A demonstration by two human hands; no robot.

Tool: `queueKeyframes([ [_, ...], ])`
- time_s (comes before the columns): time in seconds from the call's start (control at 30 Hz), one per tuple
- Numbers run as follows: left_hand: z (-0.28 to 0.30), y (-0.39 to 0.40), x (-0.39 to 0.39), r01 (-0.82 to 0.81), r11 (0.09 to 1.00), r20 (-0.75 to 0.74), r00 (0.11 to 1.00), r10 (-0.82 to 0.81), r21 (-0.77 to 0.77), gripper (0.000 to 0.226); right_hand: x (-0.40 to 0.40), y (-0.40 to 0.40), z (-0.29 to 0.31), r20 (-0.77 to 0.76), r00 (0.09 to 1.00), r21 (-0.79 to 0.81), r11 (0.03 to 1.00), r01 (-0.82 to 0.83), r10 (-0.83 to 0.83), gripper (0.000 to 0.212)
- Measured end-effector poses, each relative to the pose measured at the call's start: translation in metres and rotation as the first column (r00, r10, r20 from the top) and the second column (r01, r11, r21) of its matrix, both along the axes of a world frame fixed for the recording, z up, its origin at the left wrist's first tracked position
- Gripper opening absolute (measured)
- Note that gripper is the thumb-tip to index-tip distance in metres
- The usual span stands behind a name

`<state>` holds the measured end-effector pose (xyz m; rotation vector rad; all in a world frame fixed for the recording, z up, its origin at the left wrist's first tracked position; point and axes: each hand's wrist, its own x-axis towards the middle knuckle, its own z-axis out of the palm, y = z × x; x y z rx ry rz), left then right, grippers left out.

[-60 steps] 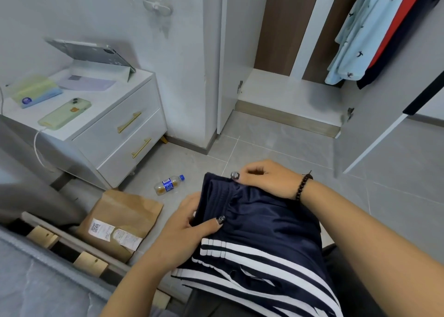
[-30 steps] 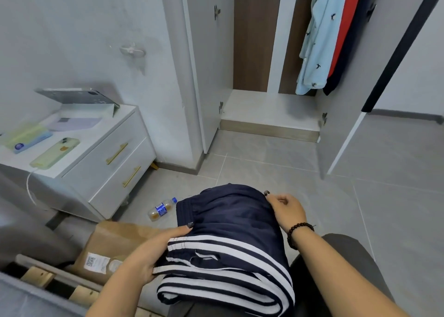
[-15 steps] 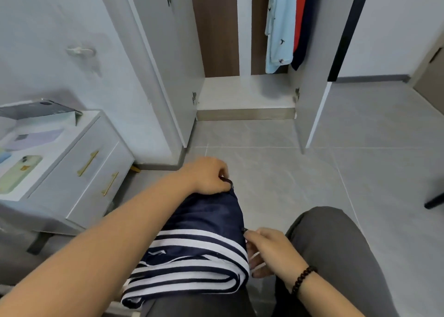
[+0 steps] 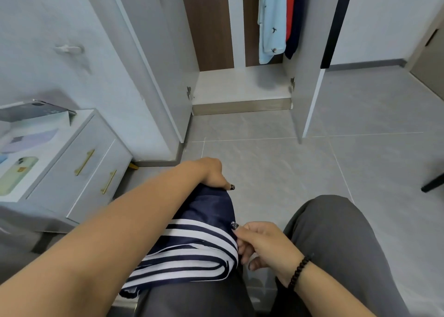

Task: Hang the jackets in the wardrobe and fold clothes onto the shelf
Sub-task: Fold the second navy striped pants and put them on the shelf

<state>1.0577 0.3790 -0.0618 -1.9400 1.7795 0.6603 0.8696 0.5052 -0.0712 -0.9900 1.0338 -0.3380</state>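
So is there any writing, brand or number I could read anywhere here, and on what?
None can be read.
Green phone case on the nightstand: a small orange mark, too blurred to read.
Folded navy striped garment on the lap: stripes only, no visible lettering.
Light blue shirt in the wardrobe: small dark bird shapes, no words.

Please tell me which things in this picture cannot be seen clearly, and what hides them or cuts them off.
Head view:
- Left hand: fingertips hidden behind the navy striped garment.
- Garment: lower end hidden under the left forearm; its type is unclear.
- Hanging clothes: tops and hangers cut off by the top edge.
- Phone on the nightstand: cut off by the left edge.
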Motion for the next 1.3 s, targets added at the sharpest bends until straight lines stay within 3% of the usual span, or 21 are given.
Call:
queueKeyframes([
  [0.07, -0.002, -0.003, 0.0, -0.017, 1.0, 0.004, 1.0, 0.017, 0.009, 0.037, -0.001, 0.006, 0.004, 0.048, 0.997, -0.074, 0.996, -0.058, 0.061, 0.029],
  [0.13, -0.003, -0.004, -0.001, -0.031, 0.999, 0.004, 1.0, 0.031, 0.019, 0.025, -0.004, 0.014, 0.006, -0.017, 0.988, -0.293, 0.944, -0.154, 0.156, 0.03],
  [0.2, -0.002, -0.005, -0.003, -0.033, 0.999, -0.002, 0.999, 0.034, 0.022, 0.022, -0.007, 0.018, 0.004, -0.143, 0.97, -0.475, 0.846, -0.242, 0.198, 0.031],
  [0.3, -0.003, -0.007, -0.007, -0.046, 0.998, -0.02, 0.999, 0.046, -0.033, 0.02, -0.01, 0.019, 0.004, -0.218, 0.95, -0.604, 0.734, -0.312, 0.225, 0.021],
  [0.4, -0.004, -0.009, -0.012, -0.068, 0.989, -0.023, 0.998, 0.065, -0.132, 0.015, -0.018, 0.013, 0.005, -0.332, 0.916, -0.744, 0.534, -0.401, 0.225, 0.02],
  [0.57, -0.009, -0.005, -0.018, -0.203, 0.94, -0.066, 0.979, 0.192, -0.275, 0.016, -0.036, 0.016, 0.007, -0.401, 0.895, -0.848, 0.29, -0.443, 0.195, 0.028],
  [0.67, -0.013, -0.003, -0.019, -0.261, 0.914, -0.101, 0.965, 0.242, -0.31, 0.019, -0.046, 0.022, 0.007, -0.381, 0.909, -0.88, 0.238, -0.412, 0.167, 0.029],
  [0.83, -0.016, 0.0, -0.016, -0.175, 0.918, 0.003, 0.982, 0.189, -0.356, 0.031, -0.039, 0.034, 0.001, -0.423, 0.904, -0.889, 0.162, -0.427, 0.062, 0.026],
  [0.97, -0.006, 0.003, -0.001, -0.143, 0.89, 0.013, 0.986, 0.165, -0.433, 0.04, -0.03, 0.044, 0.0, -0.425, 0.902, -0.863, 0.267, -0.43, 0.079, 0.025],
  [1.0, -0.002, 0.005, 0.004, -0.166, 0.87, -0.021, 0.984, 0.177, -0.463, 0.039, -0.03, 0.044, 0.001, -0.399, 0.911, -0.85, 0.331, -0.409, 0.104, 0.025],
  [1.07, 0.005, 0.013, 0.018, -0.308, 0.814, -0.193, 0.951, 0.243, -0.492, 0.037, -0.03, 0.041, 0.003, -0.249, 0.961, -0.757, 0.594, -0.272, 0.122, 0.027],
  [1.1, 0.009, 0.021, 0.026, -0.413, 0.773, -0.323, 0.904, 0.281, -0.482, 0.036, -0.028, 0.037, 0.003, -0.139, 0.989, -0.675, 0.725, -0.135, 0.054, 0.03],
  [1.17, 0.014, 0.045, 0.042, -0.605, 0.677, -0.546, 0.764, 0.344, -0.419, 0.045, -0.023, 0.026, 0.001, -0.048, 0.987, -0.474, 0.874, 0.113, -0.153, 0.03],
  [1.23, 0.012, 0.081, 0.054, -0.734, 0.6, -0.675, 0.62, 0.401, -0.318, 0.06, -0.017, 0.015, -0.003, -0.1, 0.958, -0.33, 0.917, 0.223, -0.269, 0.019],
  [1.3, 0.0, 0.124, 0.059, -0.823, 0.533, -0.775, 0.464, 0.429, -0.197, 0.062, -0.009, 0.006, -0.005, -0.157, 0.955, -0.241, 0.947, 0.211, -0.253, 0.017],
])
